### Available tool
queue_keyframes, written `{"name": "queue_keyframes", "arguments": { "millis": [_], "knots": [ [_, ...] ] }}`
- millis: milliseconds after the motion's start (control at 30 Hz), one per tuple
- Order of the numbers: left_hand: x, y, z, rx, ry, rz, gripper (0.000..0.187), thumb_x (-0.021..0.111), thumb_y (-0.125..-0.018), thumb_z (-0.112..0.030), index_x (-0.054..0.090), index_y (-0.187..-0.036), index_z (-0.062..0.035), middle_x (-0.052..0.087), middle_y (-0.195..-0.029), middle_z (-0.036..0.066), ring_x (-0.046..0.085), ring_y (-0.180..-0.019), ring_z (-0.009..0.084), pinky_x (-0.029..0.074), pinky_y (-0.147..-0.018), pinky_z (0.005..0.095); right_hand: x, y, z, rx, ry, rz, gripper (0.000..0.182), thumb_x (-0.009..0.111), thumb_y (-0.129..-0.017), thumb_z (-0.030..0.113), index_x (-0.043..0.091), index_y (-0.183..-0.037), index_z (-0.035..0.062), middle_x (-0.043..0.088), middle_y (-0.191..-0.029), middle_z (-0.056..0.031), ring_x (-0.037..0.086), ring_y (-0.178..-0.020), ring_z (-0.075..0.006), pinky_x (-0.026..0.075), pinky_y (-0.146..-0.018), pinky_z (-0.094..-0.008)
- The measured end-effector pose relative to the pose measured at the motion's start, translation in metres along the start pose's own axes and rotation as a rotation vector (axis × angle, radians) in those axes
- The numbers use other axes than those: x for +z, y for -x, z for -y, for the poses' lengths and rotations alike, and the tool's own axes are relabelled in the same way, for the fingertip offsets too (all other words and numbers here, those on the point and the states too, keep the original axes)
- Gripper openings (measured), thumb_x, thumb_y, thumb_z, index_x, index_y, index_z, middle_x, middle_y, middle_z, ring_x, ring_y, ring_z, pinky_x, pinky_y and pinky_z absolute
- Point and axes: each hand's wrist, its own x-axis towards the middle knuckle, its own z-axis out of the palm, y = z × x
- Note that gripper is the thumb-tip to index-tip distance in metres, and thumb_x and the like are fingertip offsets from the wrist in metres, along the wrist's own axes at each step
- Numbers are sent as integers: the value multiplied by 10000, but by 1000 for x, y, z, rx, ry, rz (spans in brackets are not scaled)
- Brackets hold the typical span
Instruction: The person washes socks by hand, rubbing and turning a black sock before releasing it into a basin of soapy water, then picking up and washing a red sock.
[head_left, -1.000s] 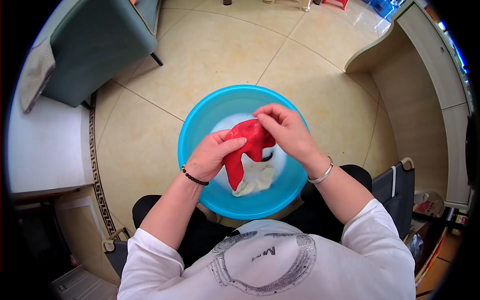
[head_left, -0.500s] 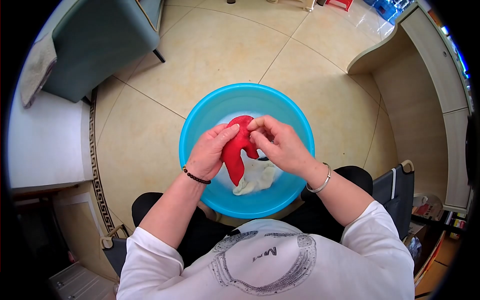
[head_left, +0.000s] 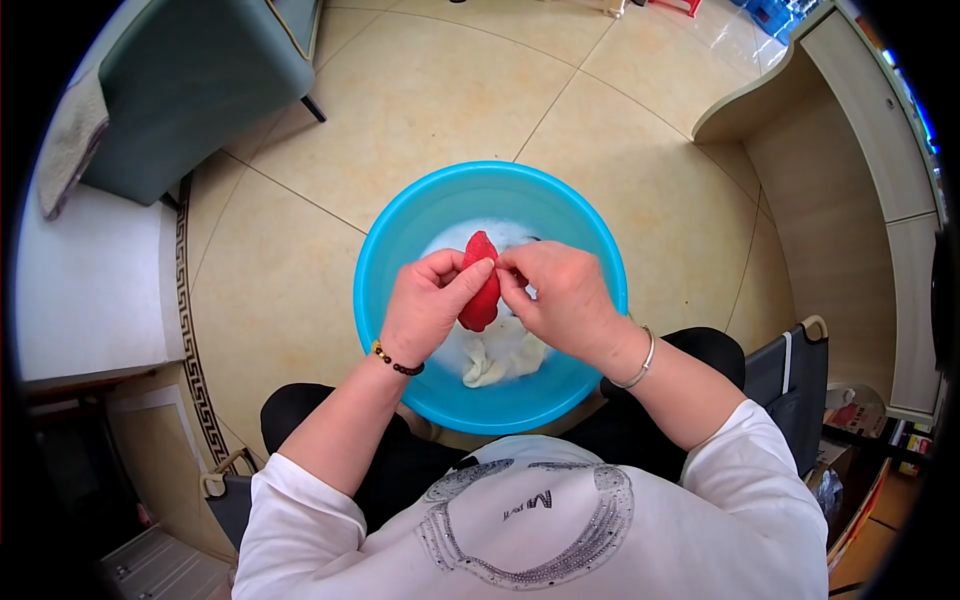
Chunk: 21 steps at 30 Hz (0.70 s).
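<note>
A small red piece of cloth, which looks like a sock (head_left: 480,298), is bunched upright over the blue basin (head_left: 370,330). My left hand (head_left: 432,300) grips it from the left, thumb on top and fingers behind. At its right edge my right hand (head_left: 562,295) pinches the fabric between thumb and forefinger. Below, a wet white cloth (head_left: 490,365) lies in the sudsy water (head_left: 450,240). A dark bit of something shows behind my right hand, too hidden to name.
The basin stands between my knees on the tiled floor (head_left: 640,230). A grey-green sofa chair (head_left: 200,90) is at the upper left, a wooden cabinet (head_left: 840,180) at the right. Blue water bottles (head_left: 775,18) are at the far upper right.
The red sock, hanging long with two lobes before, is now gathered into a narrow bundle. My right hand has shifted slightly, and its fingers now point toward my left thumb.
</note>
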Motion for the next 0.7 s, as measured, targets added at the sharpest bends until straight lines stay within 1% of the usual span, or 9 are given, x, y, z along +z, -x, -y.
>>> {"name": "queue_keyframes", "arguments": {
  "millis": [133,233,300,333,367,400,533,633,700],
  "knots": [
    [5,5,-1,73,-86,12,198,621,-896,-196,642,-918,0,653,-792,18,577,-690,53,467,-608,201,-4,1,2,21,83,79,63,630,-746,84,605,-762,29,614,-681,-123,594,-606,-293,473,-531,-374],
    [3,4,-1,68,-24,21,210,610,-902,-200,632,-970,-3,656,-827,22,590,-724,65,476,-653,211,-2,-4,-5,195,-97,19,56,615,-751,76,591,-734,28,611,-664,-119,600,-580,-258,465,-508,-343],
    [-1,1,2,56,22,30,225,601,-909,-207,623,-1008,-7,658,-860,25,599,-758,75,483,-690,222,-4,-10,-17,400,-326,-30,60,572,-791,71,578,-758,21,600,-644,-92,596,-560,-194,462,-516,-304],
    [-3,-1,5,22,182,76,244,569,-926,-208,598,-1070,-14,643,-945,34,591,-850,101,472,-774,261,-8,-12,-20,398,-325,-33,60,572,-791,71,578,-758,21,600,-644,-92,596,-560,-194,462,-516,-304],
    [-3,-3,7,-11,340,120,269,538,-942,-210,572,-1132,-21,629,-1029,43,583,-943,128,461,-858,300,-14,-13,-22,561,-535,45,76,549,-820,80,570,-787,14,590,-642,-73,588,-569,-166,466,-533,-292],
    [-4,-3,7,-8,339,118,269,538,-942,-210,572,-1132,-21,629,-1029,43,583,-943,128,461,-858,300,-17,-14,-22,724,-746,130,94,527,-849,88,562,-815,8,580,-639,-55,579,-577,-137,469,-549,-280],
    [-6,-2,3,-56,440,161,330,493,-960,-212,508,-1226,-18,586,-1138,70,555,-1041,160,431,-934,341,-11,-7,-19,665,-743,319,124,494,-886,102,537,-861,-12,575,-679,-43,576,-616,-127,477,-583,-274],
    [-8,-5,4,-66,478,186,336,496,-952,-191,499,-1232,-4,584,-1150,80,552,-1058,164,428,-942,339,-4,-5,-17,535,-675,223,158,499,-900,130,544,-889,-21,597,-753,-63,594,-703,-133,484,-624,-273],
    [-11,-6,3,-65,488,202,338,500,-947,-179,497,-1230,5,583,-1155,85,550,-1067,166,425,-947,337,-2,-6,-17,490,-629,104,161,540,-922,155,556,-976,5,588,-892,-51,552,-784,-99,481,-680,-240]
  ]
}}
